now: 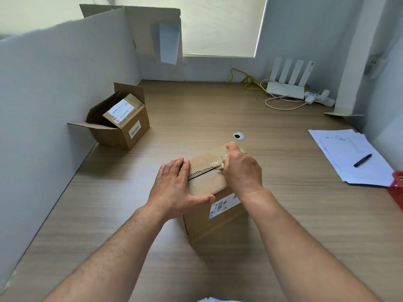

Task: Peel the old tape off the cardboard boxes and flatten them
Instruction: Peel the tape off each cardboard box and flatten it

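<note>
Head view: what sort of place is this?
Most likely an office workstation: a wood-grain desk with a cable grommet, a white four-antenna router at the back, and a stack of printed papers with a pen on it.

At center frame the right hand (242, 171) hides its own fingertips and most of the tape (219, 166) it pinches on the box (207, 182). Print on the label (224, 204) is too small to read. The right edge cuts off a red basket (398, 188).
</note>
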Action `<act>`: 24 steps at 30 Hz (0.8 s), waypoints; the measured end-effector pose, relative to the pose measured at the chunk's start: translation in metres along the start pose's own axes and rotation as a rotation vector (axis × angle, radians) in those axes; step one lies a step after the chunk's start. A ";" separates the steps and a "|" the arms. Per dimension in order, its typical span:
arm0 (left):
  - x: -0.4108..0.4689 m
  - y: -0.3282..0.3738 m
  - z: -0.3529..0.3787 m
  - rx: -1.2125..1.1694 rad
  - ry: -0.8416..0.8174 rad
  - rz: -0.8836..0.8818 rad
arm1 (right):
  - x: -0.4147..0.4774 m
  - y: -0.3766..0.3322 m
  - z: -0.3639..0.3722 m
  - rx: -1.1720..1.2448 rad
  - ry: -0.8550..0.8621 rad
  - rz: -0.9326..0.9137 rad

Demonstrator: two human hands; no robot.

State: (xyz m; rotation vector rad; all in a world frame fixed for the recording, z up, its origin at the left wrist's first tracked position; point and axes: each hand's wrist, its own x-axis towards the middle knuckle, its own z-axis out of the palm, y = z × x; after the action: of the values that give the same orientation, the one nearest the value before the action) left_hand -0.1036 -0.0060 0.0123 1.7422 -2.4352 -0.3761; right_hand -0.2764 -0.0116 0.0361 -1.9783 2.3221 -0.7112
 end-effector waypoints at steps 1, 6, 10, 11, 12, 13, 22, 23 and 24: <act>0.000 -0.001 0.000 0.000 0.002 0.002 | 0.002 0.004 -0.003 0.031 0.012 0.041; 0.001 -0.001 0.001 -0.005 0.010 0.003 | 0.002 0.013 -0.002 -0.035 0.004 0.003; 0.004 -0.003 0.002 0.002 0.001 -0.001 | -0.001 0.010 0.000 -0.116 -0.070 0.005; 0.004 -0.004 0.003 0.004 0.002 -0.002 | -0.002 0.008 0.002 -0.134 -0.067 -0.009; 0.004 -0.004 0.003 0.005 0.006 -0.003 | -0.004 0.006 0.004 -0.134 -0.043 -0.034; 0.004 -0.003 0.003 0.005 0.010 -0.002 | -0.005 0.004 0.006 -0.128 -0.008 -0.070; 0.001 -0.015 0.006 -0.005 0.021 -0.012 | 0.010 0.002 0.005 0.494 -0.028 0.280; 0.000 -0.018 0.007 -0.008 0.010 -0.009 | 0.014 0.005 0.006 0.605 -0.061 0.355; -0.003 -0.021 0.009 -0.015 -0.006 -0.004 | 0.016 0.007 0.007 0.684 -0.097 0.418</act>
State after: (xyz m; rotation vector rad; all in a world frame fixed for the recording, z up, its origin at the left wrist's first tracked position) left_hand -0.0855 -0.0083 -0.0023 1.7426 -2.4267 -0.3990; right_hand -0.2840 -0.0287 0.0316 -1.1680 1.9538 -1.1297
